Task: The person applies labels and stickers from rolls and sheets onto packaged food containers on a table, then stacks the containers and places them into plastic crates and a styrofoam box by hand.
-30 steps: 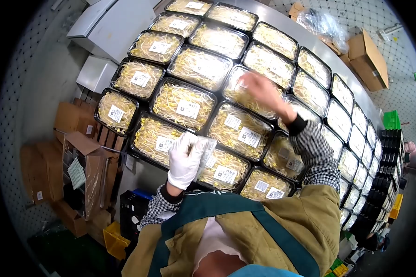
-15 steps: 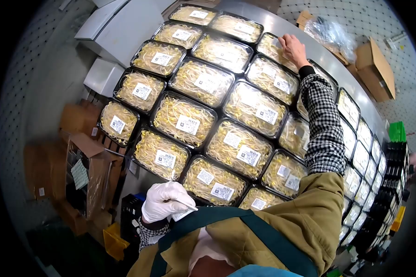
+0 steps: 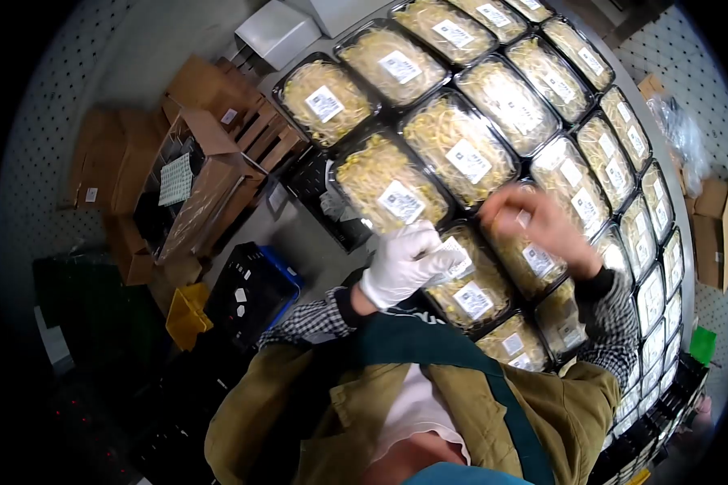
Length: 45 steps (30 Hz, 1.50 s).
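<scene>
Many trays [image 3: 459, 145], narrow gaps, right hand [image 3: 540, 225] above

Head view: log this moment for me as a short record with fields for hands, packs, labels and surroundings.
Left hand: white glove, fingers bent, beside the near packs; whether it holds a label is unclear
Right hand: bare, blurred, over a pack; contact cannot be told
Packs: bean sprouts in black trays, set close in rows
Labels: white, printed; some packs show one, others two
Left side: open cardboard box, yellow bin, black crate
</scene>
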Tool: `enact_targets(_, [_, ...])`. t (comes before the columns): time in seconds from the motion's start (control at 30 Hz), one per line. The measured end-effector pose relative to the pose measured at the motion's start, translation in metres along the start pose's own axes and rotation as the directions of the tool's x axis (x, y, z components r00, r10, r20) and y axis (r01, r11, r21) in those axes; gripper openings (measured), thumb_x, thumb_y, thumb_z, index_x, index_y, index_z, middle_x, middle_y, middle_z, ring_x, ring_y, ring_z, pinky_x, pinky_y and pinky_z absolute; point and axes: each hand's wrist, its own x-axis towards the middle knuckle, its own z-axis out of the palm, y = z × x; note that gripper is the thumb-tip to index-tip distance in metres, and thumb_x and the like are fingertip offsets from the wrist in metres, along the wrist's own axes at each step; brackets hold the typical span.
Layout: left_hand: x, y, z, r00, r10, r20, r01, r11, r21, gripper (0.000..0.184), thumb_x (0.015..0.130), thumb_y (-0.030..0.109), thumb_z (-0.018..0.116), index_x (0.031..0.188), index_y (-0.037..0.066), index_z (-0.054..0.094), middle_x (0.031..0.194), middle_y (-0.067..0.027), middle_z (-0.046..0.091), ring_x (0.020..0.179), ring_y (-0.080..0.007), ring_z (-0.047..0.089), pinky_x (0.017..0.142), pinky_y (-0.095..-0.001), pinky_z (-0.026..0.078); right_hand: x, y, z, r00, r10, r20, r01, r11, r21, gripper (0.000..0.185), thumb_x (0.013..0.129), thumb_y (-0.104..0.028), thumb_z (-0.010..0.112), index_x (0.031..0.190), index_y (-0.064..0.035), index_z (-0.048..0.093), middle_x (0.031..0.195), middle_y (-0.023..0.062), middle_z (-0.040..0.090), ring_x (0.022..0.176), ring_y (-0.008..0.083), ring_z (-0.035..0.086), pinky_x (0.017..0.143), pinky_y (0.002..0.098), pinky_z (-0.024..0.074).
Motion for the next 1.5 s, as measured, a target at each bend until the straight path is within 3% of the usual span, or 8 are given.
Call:
enact_targets(0.07, [-0.008, -0.005, -0.013, 1.000, 0.013, -0.004, -0.013, 0.991, 0.135, 0.029, 0.083, 0.019, 0.069, 0.063, 0.002, 0.056, 0.056, -0.0088, 0.046, 0.049, -0.0236, 0.047, 0.048, -0.0332, 0.036, -0.008, -0.012, 0.060, 0.985, 0.150, 0.083, -0.166, 0.956, 0.241, 0.015, 0.089, -0.017, 0.062, 0.094, -0.0027, 0.064, 0.088, 0.0028, 0.063, 0.079, 0.0093, 0.057, 0.072, 0.0241, 0.0462])
enact_targets(0.23, [-0.023, -0.013, -0.091, 0.926, -0.039, 0.376, 0.117, 0.975, -0.189, 0.016, 0.082, 0.013, 0.070, 0.074, 0.000, 0.066, 0.064, -0.0087, 0.062, 0.057, -0.0188, 0.060, 0.055, -0.0257, 0.046, 0.023, -0.019, 0.072, 0.944, 0.079, -0.321, -0.128, 0.983, -0.133, 0.018, 0.092, -0.019, 0.059, 0.089, -0.0015, 0.062, 0.077, 0.0029, 0.061, 0.066, 0.0084, 0.054, 0.056, 0.0227, 0.0432])
enact_targets(0.47, [-0.036, -0.028, -0.152, 0.998, -0.038, -0.049, 0.037, 0.999, -0.021, 0.025, 0.081, 0.011, 0.072, 0.065, 0.001, 0.055, 0.059, -0.0036, 0.052, 0.054, -0.0125, 0.047, 0.051, -0.0275, 0.037, 0.081, -0.060, 0.178, 0.993, -0.008, -0.119, 0.025, 0.990, 0.142, 0.016, 0.090, -0.017, 0.061, 0.093, -0.0012, 0.063, 0.079, 0.0040, 0.062, 0.068, 0.0104, 0.055, 0.060, 0.0259, 0.0453])
enact_targets(0.6, [-0.044, -0.044, -0.175, 0.932, -0.248, 0.264, 0.304, 0.933, -0.195, 0.014, 0.081, 0.011, 0.072, 0.082, -0.001, 0.064, 0.074, -0.0034, 0.061, 0.065, -0.0093, 0.055, 0.061, -0.0227, 0.043, 0.094, -0.041, 0.160, 0.935, -0.136, -0.329, 0.007, 0.931, -0.365, 0.012, 0.089, -0.014, 0.058, 0.087, -0.0023, 0.061, 0.074, 0.0103, 0.060, 0.062, 0.0196, 0.056, 0.057, 0.0314, 0.0441])
enact_targets(0.67, [-0.047, -0.044, -0.185, 0.794, -0.347, 0.499, 0.582, 0.672, -0.458, 0.010, 0.085, 0.009, 0.068, 0.088, 0.000, 0.066, 0.079, -0.0020, 0.066, 0.071, -0.0063, 0.059, 0.060, -0.0192, 0.047, 0.109, -0.025, 0.140, 0.875, -0.222, -0.430, -0.150, 0.721, -0.676, 0.015, 0.088, -0.018, 0.058, 0.080, -0.0050, 0.057, 0.070, 0.0103, 0.058, 0.062, 0.0250, 0.055, 0.061, 0.0358, 0.0422])
enact_targets(0.87, [-0.038, -0.030, -0.190, 0.827, -0.245, 0.505, 0.538, 0.605, -0.588, 0.013, 0.083, 0.001, 0.067, 0.094, -0.003, 0.063, 0.093, -0.0058, 0.065, 0.082, -0.0114, 0.063, 0.075, -0.0228, 0.050, 0.139, 0.012, 0.160, 0.769, -0.378, -0.516, -0.406, 0.336, -0.850, 0.024, 0.087, -0.027, 0.060, 0.075, -0.0081, 0.052, 0.074, 0.0075, 0.053, 0.072, 0.0248, 0.053, 0.070, 0.0367, 0.0369])
enact_targets(1.17, [-0.033, -0.067, -0.162, 0.903, -0.236, 0.359, 0.409, 0.729, -0.549, 0.009, 0.089, 0.006, 0.060, 0.085, -0.002, 0.062, 0.079, -0.0037, 0.063, 0.068, -0.0092, 0.061, 0.062, -0.0219, 0.049, 0.122, 0.002, 0.162, 0.535, -0.362, -0.763, -0.413, 0.676, -0.610, 0.016, 0.090, -0.021, 0.058, 0.085, -0.0058, 0.055, 0.069, 0.0073, 0.056, 0.059, 0.0250, 0.053, 0.067, 0.0338, 0.0373])
enact_targets(1.5, [-0.035, -0.063, -0.157, 0.910, -0.226, 0.348, 0.398, 0.711, -0.579, 0.006, 0.089, 0.005, 0.061, 0.087, 0.000, 0.063, 0.080, -0.0008, 0.063, 0.070, -0.0061, 0.058, 0.064, -0.0203, 0.048, 0.140, 0.013, 0.183, 0.606, -0.333, -0.722, -0.571, 0.450, -0.687, 0.023, 0.084, -0.029, 0.062, 0.084, -0.0073, 0.054, 0.078, 0.0097, 0.056, 0.070, 0.0259, 0.056, 0.068, 0.0381, 0.0348])
